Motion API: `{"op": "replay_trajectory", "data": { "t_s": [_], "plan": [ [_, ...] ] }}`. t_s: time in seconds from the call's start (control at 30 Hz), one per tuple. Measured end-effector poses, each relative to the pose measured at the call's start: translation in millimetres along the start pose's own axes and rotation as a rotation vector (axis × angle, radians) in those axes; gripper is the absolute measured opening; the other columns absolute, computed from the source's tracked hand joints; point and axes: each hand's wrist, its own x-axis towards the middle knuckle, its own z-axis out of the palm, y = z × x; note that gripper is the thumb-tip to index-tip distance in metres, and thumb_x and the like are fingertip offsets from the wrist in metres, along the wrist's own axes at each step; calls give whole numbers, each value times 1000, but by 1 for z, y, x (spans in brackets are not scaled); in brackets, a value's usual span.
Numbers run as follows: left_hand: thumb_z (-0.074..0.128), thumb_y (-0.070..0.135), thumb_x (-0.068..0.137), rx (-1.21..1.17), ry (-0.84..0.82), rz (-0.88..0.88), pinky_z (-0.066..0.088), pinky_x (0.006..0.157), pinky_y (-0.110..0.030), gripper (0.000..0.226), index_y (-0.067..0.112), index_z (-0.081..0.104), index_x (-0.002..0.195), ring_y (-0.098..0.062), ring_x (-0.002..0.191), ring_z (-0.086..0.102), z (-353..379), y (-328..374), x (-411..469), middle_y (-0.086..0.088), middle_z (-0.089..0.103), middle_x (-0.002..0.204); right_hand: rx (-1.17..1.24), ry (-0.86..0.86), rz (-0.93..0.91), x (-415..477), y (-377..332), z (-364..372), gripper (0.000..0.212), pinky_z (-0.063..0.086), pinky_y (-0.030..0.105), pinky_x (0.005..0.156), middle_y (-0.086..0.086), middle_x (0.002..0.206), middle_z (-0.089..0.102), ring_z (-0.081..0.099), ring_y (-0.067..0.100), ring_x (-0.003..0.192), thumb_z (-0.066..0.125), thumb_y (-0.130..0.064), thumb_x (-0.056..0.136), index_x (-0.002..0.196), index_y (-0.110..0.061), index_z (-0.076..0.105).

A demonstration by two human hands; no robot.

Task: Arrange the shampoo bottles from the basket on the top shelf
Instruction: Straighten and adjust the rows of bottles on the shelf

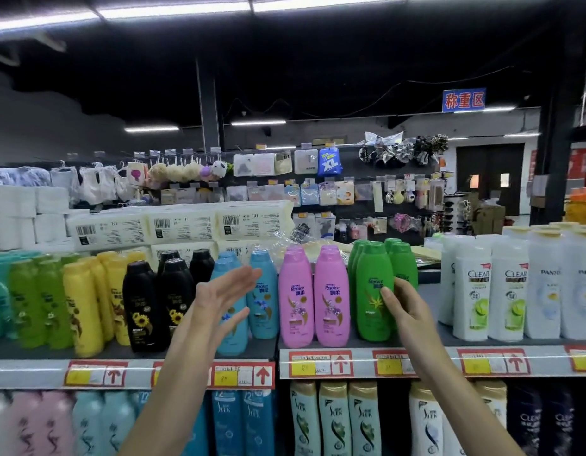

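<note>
The top shelf (351, 348) carries rows of upright shampoo bottles. My right hand (405, 311) grips the front green bottle (372, 291) from its right side, thumb on the label; the bottle stands on the shelf. Two pink bottles (313, 297) stand just left of it. My left hand (219, 301) is held up with straight fingers in front of the blue bottles (263, 291), holding nothing. Whether it touches them I cannot tell. No basket is in view.
Black (153, 304), yellow (84, 304) and light green bottles fill the shelf's left part; white bottles (508, 284) stand at the right. Price tags (321, 363) line the shelf edge. A lower shelf holds more bottles (334, 419). Packs of tissue (180, 225) lie behind.
</note>
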Motion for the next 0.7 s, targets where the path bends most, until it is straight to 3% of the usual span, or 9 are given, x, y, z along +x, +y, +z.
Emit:
{"op": "replay_trajectory", "data": {
  "t_s": [0.17, 0.3, 0.43, 0.5, 0.6, 0.7],
  "plan": [
    [58, 101, 30, 10, 18, -11, 47, 103, -36, 122, 18, 61, 120, -6, 119, 63, -8, -1, 2, 7, 73, 119, -9, 20, 0, 1, -1, 1, 21, 56, 20, 75, -3, 113, 69, 67, 2, 96, 54, -25, 100, 120, -21, 60],
    [56, 101, 37, 34, 22, -8, 45, 104, -39, 119, 18, 61, 122, -7, 122, 61, -14, -5, -1, 6, 72, 122, -36, 24, 32, -2, 5, 2, 32, 56, 36, 89, 0, 119, 67, 65, 13, 107, 54, -27, 99, 130, -18, 56],
    [58, 101, 30, 8, 25, -53, 48, 100, -35, 124, 16, 62, 120, -5, 119, 63, -22, -8, 2, 6, 72, 120, -39, 38, 33, -6, 12, 1, 31, 58, 28, 82, -4, 116, 69, 68, 6, 101, 54, -31, 98, 127, -21, 57],
    [60, 100, 28, 4, 34, -79, 48, 98, -34, 126, 15, 62, 120, -7, 119, 63, -24, -10, 2, 5, 73, 120, -57, 29, 33, -5, 14, -1, 32, 57, 30, 85, -4, 116, 69, 67, 8, 104, 54, -33, 98, 127, -20, 57],
    [60, 100, 24, 16, 32, -109, 50, 93, -31, 127, 16, 62, 119, -6, 117, 64, -25, -12, 1, 6, 74, 116, -110, 14, 37, -5, 13, -4, 30, 56, 23, 79, -3, 117, 67, 66, 10, 105, 54, -34, 98, 126, -22, 57],
    [59, 101, 21, 17, 19, -125, 50, 91, -28, 127, 18, 62, 117, -2, 115, 64, -24, -13, 1, 7, 74, 114, -267, 62, 2, -7, 8, -6, 36, 51, 24, 87, 0, 123, 61, 59, 5, 107, 55, -36, 97, 128, -17, 56]
  ]
}}
